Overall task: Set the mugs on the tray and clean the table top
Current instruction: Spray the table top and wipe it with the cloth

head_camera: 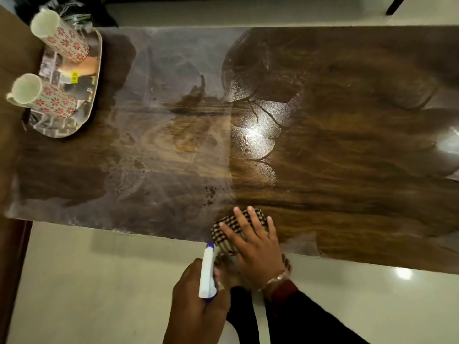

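Observation:
Two white mugs with red flower prints stand on a shiny metal tray (98,70) at the table's far left: one mug (58,36) at the back, the other mug (41,96) nearer. My right hand (253,242) lies flat, fingers spread, on a brown-and-cream checked cloth (223,232) at the near edge of the dark wooden table top (347,157). My left hand (196,301) grips a white spray bottle (207,271) with a blue nozzle, held just off the near edge. Wet wipe streaks cover the table's middle and left.
A pale tiled floor (87,281) runs along the near side of the table. A dark bag or cloth (74,11) lies behind the tray. A dark furniture leg (397,4) shows at the top right.

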`<control>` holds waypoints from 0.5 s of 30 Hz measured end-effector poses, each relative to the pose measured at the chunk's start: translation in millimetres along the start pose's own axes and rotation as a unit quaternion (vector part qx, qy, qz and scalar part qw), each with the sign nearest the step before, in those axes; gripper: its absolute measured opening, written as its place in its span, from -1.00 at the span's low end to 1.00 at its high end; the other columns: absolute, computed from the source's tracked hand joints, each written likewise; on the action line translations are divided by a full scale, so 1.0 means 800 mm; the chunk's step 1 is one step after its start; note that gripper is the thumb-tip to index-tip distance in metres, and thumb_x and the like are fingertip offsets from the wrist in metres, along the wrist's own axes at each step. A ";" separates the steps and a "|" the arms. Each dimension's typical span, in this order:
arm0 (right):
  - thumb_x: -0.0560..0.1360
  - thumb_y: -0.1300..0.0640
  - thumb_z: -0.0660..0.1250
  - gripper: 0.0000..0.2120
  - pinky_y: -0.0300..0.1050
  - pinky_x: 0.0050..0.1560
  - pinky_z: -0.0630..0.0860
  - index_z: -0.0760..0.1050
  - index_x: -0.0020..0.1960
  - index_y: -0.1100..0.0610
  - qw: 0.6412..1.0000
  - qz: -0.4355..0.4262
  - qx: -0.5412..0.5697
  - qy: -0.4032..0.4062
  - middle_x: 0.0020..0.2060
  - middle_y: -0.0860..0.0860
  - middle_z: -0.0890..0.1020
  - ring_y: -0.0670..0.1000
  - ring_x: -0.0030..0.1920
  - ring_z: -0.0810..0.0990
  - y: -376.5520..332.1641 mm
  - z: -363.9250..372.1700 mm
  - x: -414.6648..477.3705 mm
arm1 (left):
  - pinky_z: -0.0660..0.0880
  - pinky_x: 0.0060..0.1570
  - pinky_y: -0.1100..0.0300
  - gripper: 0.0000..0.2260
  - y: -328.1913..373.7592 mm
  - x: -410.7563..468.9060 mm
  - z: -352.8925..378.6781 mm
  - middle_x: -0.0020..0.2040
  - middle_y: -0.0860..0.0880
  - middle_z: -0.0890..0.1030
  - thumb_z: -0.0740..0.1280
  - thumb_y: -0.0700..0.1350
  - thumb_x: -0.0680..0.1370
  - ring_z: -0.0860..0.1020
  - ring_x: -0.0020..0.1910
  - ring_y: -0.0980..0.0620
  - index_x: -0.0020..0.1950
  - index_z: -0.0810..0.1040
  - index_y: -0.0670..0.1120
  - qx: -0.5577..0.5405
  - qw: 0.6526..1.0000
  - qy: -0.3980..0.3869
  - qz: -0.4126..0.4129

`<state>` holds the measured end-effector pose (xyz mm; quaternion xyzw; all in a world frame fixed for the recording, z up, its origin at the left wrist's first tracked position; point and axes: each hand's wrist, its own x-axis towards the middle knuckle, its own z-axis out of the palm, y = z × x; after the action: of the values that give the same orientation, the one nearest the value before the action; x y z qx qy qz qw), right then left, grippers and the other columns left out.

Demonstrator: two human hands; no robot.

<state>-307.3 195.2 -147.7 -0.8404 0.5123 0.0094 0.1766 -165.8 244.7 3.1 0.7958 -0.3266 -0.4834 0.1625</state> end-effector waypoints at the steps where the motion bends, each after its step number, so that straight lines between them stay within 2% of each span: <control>1: 0.47 -0.15 0.26 -0.36 0.44 0.44 0.22 0.29 0.55 -0.24 1.000 0.008 0.001 0.002 0.62 0.01 0.23 0.18 0.60 0.23 0.015 -0.003 -0.013 | 0.60 -0.04 -0.02 -0.75 0.002 0.000 0.000 -0.17 -0.07 0.63 0.46 -0.16 0.29 0.63 -0.18 -0.08 -0.12 0.51 0.09 -0.017 1.000 -0.004 -0.004; 3: 0.47 -0.10 0.20 -0.36 0.46 0.44 0.20 0.29 0.56 -0.24 0.998 0.066 0.004 0.006 0.63 0.00 0.20 0.18 0.61 0.20 0.065 -0.012 -0.042 | 0.57 -0.03 0.04 -0.77 -0.001 0.001 0.000 -0.19 -0.07 0.61 0.40 -0.14 0.26 0.61 -0.21 -0.08 -0.14 0.52 0.08 -0.035 0.999 0.002 -0.010; 5: 0.42 -0.05 0.20 -0.28 0.51 0.44 0.15 0.25 0.59 -0.20 0.984 0.175 0.003 0.023 0.65 0.01 0.15 0.21 0.62 0.14 0.133 -0.026 -0.071 | 0.54 -0.10 0.07 -0.80 -0.007 0.006 -0.001 -0.27 -0.04 0.58 0.42 -0.16 0.27 0.57 -0.28 -0.05 -0.18 0.50 0.05 -0.015 1.000 -0.001 0.012; 7: 0.40 -0.06 0.16 -0.26 0.58 0.41 0.14 0.25 0.60 -0.13 0.949 0.311 0.024 0.045 0.64 0.06 0.16 0.25 0.61 0.12 0.188 -0.046 -0.090 | 0.64 -0.12 0.00 -0.70 -0.014 0.008 -0.005 -0.19 -0.05 0.65 0.50 -0.25 0.37 0.64 -0.21 -0.07 -0.09 0.54 0.11 -0.011 0.999 -0.023 0.039; 9: 0.41 -0.05 0.16 -0.26 0.61 0.38 0.15 0.24 0.61 -0.07 0.912 0.403 0.045 0.066 0.62 0.11 0.18 0.29 0.59 0.12 0.200 -0.057 -0.085 | 0.65 -0.03 -0.04 -0.68 -0.013 0.009 -0.009 -0.10 -0.06 0.68 0.50 -0.24 0.35 0.67 -0.12 -0.11 -0.05 0.56 0.12 -0.025 0.998 -0.020 0.052; 11: 0.42 -0.04 0.17 -0.25 0.59 0.40 0.13 0.21 0.62 -0.06 0.902 0.422 0.041 0.084 0.62 0.12 0.19 0.31 0.59 0.11 0.173 -0.053 -0.065 | 0.62 0.01 -0.02 -0.75 -0.008 0.015 -0.008 -0.10 -0.13 0.66 0.43 -0.17 0.29 0.66 -0.12 -0.13 -0.07 0.56 0.05 -0.058 0.997 0.001 0.043; 12: 0.42 -0.04 0.18 -0.24 0.57 0.42 0.11 0.21 0.62 -0.06 0.912 0.400 0.040 0.087 0.63 0.11 0.18 0.31 0.60 0.09 0.148 -0.049 -0.052 | 0.61 -0.03 0.03 -0.79 -0.007 0.019 -0.010 -0.17 -0.11 0.64 0.41 -0.15 0.28 0.65 -0.17 -0.08 -0.12 0.56 0.01 -0.059 0.997 0.020 0.044; 14: 0.38 -0.02 0.25 -0.22 0.50 0.46 0.09 0.25 0.61 -0.09 0.945 0.316 0.036 0.079 0.64 0.07 0.19 0.28 0.62 0.09 0.091 -0.034 -0.025 | 0.63 -0.14 0.09 -0.86 -0.008 0.033 -0.017 -0.32 -0.08 0.57 0.42 -0.14 0.27 0.62 -0.30 0.02 -0.22 0.53 -0.04 -0.048 0.996 0.069 0.041; 15: 0.36 0.00 0.30 -0.21 0.47 0.48 0.08 0.28 0.60 -0.11 0.959 0.271 0.030 0.073 0.64 0.05 0.19 0.26 0.63 0.09 0.062 -0.026 -0.013 | 0.67 -0.14 -0.01 -0.86 -0.007 0.040 -0.023 -0.34 -0.10 0.57 0.45 -0.15 0.29 0.63 -0.33 -0.02 -0.23 0.54 -0.01 -0.050 0.994 0.091 0.034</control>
<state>-358.1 176.9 -140.1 -0.6630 0.7322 -0.0204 0.1547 -137.3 225.9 -12.4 0.8158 -0.3131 -0.4185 0.2476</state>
